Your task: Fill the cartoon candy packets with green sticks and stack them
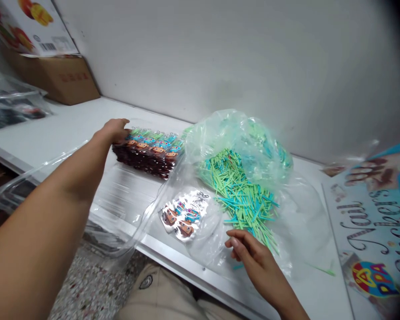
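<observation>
My left hand reaches to the left end of a tall stack of packets with brown, blue and green cartoon figures. Its fingers are bent at the top of the stack, on a printed packet, and partly hidden. The stack stands in a clear plastic tray. Two similar figures show on a shiny clear packet lying flat to the right. My right hand hovers near the loose pile of thin green and blue sticks, fingers loosely bent, nothing visible in them. The sticks spill from a clear plastic bag.
A printed board with "Nail Stickers" lettering lies at the right. Cardboard boxes stand back left beside a clear container of dark items. A white wall rises behind the table; a stray green stick lies right.
</observation>
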The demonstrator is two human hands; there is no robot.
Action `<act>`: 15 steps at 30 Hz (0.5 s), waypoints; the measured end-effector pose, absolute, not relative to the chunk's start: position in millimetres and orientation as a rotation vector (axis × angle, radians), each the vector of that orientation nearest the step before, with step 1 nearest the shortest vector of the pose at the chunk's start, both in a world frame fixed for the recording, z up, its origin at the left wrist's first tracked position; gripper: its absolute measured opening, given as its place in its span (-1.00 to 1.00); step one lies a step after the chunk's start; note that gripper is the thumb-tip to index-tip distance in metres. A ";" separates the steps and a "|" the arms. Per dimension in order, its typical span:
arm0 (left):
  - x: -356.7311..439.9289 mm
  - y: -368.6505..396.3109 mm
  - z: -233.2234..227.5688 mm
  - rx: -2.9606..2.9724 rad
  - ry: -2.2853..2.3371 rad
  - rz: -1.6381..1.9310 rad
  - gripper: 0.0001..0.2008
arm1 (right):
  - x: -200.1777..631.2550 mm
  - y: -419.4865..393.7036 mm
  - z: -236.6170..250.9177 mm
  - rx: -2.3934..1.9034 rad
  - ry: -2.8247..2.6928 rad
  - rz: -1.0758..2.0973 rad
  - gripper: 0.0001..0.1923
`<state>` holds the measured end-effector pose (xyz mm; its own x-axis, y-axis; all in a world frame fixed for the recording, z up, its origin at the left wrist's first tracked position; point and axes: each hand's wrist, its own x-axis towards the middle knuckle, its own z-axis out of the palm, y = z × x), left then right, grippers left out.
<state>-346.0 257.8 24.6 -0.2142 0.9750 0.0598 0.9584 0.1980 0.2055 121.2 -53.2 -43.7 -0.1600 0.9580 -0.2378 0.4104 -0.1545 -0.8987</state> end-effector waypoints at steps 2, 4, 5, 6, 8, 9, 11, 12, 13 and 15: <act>-348.1 255.4 25.0 1.938 2.372 0.187 -0.36 | 122.1 -53.6 -47.1 -1.564 -1.583 1.302 -0.63; -348.2 253.8 25.4 1.955 2.330 0.110 -0.38 | 122.4 -53.3 -50.5 -1.557 -1.595 1.305 -0.63; -347.2 253.3 25.3 1.963 2.311 0.088 -0.39 | 121.6 -52.3 -51.3 -1.556 -1.600 1.306 -0.63; -345.5 252.8 24.8 1.966 2.304 0.088 -0.40 | 119.9 -50.7 -51.2 -1.556 -1.605 1.306 -0.63; -340.6 251.7 23.2 1.967 2.313 0.098 -0.40 | 114.5 -46.3 -47.6 -1.556 -1.621 1.295 -0.63; -337.6 250.8 22.3 1.964 2.324 0.110 -0.42 | 111.8 -44.7 -44.6 -1.558 -1.632 1.286 -0.64; -331.2 248.2 21.2 1.966 2.335 0.138 -0.45 | 111.0 -47.6 -38.8 -1.564 -1.635 1.249 -0.65; -328.0 246.5 21.5 1.976 2.333 0.153 -0.46 | 114.7 -53.9 -37.4 -1.559 -1.624 1.226 -0.67; -325.0 244.9 22.6 1.991 2.332 0.174 -0.46 | 122.0 -64.3 -37.7 -1.549 -1.604 1.200 -0.68; -318.8 241.7 27.6 2.021 2.336 0.236 -0.44 | 146.9 -96.6 -44.6 -1.450 -1.566 1.169 -0.70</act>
